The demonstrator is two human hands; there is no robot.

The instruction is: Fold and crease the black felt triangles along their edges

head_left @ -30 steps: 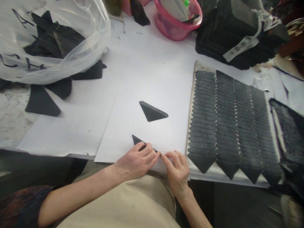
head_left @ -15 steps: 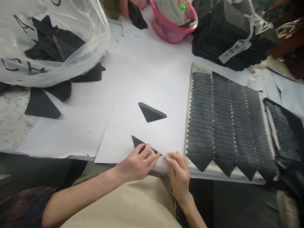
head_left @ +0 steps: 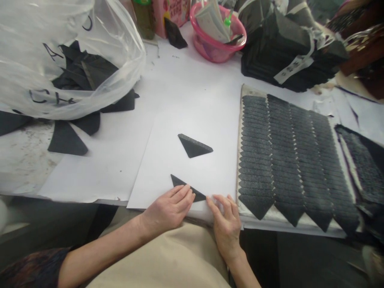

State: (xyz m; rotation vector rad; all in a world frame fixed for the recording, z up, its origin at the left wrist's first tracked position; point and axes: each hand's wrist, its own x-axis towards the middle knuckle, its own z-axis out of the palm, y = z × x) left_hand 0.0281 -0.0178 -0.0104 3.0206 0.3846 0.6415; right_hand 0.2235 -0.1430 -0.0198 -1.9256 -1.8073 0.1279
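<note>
Left of the board (head_left: 254,89), left hand (head_left: 169,206) perhaps steadies the triangle (head_left: 199,196) for right hand (head_left: 225,216); whether grips are closed, I cannot tell.

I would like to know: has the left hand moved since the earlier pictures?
Yes. Judged against the upper black triangle, the left hand has moved slightly left, away from the right tip of the lower black triangle.

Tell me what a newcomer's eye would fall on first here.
Four columns of overlapping dark pointed pieces, to the right of the right hand, would probably stand out first. Next, perhaps, the bright pink basin at top centre and the lettered clear bag at upper left.
</note>
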